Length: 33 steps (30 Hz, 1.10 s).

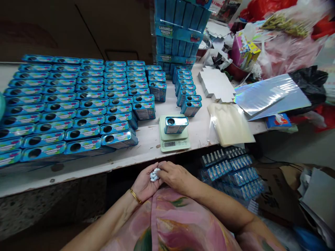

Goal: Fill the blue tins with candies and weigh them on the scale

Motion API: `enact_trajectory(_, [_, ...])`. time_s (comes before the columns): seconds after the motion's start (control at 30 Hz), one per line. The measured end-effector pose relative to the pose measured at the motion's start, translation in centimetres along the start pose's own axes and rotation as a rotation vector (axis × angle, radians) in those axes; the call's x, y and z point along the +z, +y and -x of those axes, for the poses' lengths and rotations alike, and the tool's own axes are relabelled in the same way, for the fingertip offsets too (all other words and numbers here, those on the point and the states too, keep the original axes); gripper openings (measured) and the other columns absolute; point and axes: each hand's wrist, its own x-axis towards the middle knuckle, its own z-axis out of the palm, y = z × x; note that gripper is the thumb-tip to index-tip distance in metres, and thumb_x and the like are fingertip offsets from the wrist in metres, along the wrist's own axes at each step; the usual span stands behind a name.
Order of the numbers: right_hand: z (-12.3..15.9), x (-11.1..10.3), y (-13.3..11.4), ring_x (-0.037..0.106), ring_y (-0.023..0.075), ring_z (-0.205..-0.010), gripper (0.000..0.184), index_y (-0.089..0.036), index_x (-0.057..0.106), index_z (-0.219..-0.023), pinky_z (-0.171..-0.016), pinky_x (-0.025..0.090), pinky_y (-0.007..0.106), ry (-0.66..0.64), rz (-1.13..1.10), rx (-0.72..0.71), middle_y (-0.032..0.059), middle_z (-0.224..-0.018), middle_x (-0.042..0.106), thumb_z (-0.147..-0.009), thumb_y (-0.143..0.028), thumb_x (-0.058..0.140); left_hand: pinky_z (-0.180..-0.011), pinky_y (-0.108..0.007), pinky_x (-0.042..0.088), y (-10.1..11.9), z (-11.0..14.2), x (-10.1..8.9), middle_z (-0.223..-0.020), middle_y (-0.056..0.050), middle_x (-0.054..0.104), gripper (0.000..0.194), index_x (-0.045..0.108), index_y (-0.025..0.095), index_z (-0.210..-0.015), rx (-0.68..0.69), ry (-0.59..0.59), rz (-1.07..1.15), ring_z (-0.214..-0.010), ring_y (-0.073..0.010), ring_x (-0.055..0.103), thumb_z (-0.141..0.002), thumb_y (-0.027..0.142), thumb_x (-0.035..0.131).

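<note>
Small pale blue-white candies [154, 174] lie in a little heap in my left hand [143, 182], which is cupped palm up close to my lap. My right hand [174, 176] is bent over them from the other side, its fingertips at the heap; what they pinch, if anything, is hidden. Just beyond my hands, a pale green digital scale [175, 145] stands near the table's front edge. One blue tin [176, 124] with a dark round opening in its top stands upright on the scale's plate.
Rows of similar blue tins [86, 111] fill the table's left side. A shorter row [186, 87] stands behind the scale, before stacked display packs [178, 35]. Clear plastic sleeves [230, 123], white card [217, 83] and shiny sheets [269, 94] lie right. Packed trays [232, 170] sit below.
</note>
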Motion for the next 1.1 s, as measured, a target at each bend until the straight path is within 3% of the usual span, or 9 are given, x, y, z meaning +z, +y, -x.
enact_trajectory(0.53, [0.3,0.8,0.4,0.045,0.0141,-0.083,0.015,-0.016,0.053,-0.095,-0.070,0.044,0.024,0.067,-0.024,-0.042,0.0054,-0.093,0.053,-0.084,-0.020,0.043,-0.056,-0.024,0.052,-0.2,0.0,-0.2,-0.062,-0.005,0.060,0.017,0.056,0.008,-0.072,-0.042,-0.025,0.011,-0.053,-0.0104,0.058,-0.081,0.013,0.042])
enact_trajectory(0.8, [0.1,1.1,-0.3,0.047,0.0145,-0.093,0.018,-0.017,0.054,-0.096,-0.077,0.045,0.027,0.083,-0.029,-0.124,0.0053,-0.091,0.055,-0.086,-0.018,0.039,-0.039,-0.013,0.042,0.0,0.0,-0.5,-0.053,-0.001,0.053,0.020,0.054,0.009,-0.067,-0.109,-0.096,0.105,-0.043,-0.0056,0.051,-0.081,0.014,0.042])
enact_trajectory(0.97, [-0.3,1.9,-0.8,0.050,0.0129,-0.088,0.021,-0.017,0.055,-0.097,-0.083,0.044,0.029,0.156,-0.075,-0.133,0.0049,-0.090,0.058,-0.086,-0.016,0.037,-0.036,-0.011,0.039,0.2,-0.3,-1.3,-0.055,-0.002,0.054,0.018,0.056,0.008,-0.071,-0.153,-0.154,0.149,-0.042,-0.0040,0.049,-0.081,0.015,0.042])
enact_trajectory(1.1, [-0.1,1.1,-1.3,0.051,0.0133,-0.095,0.023,-0.019,0.053,-0.103,-0.081,0.046,0.028,0.241,-0.155,-0.117,0.0060,-0.100,0.058,-0.084,-0.018,0.041,-0.039,-0.014,0.043,0.2,-0.4,-1.6,-0.056,-0.003,0.055,0.019,0.056,0.008,-0.071,-0.137,-0.160,0.104,-0.044,-0.0062,0.051,-0.081,0.017,0.043])
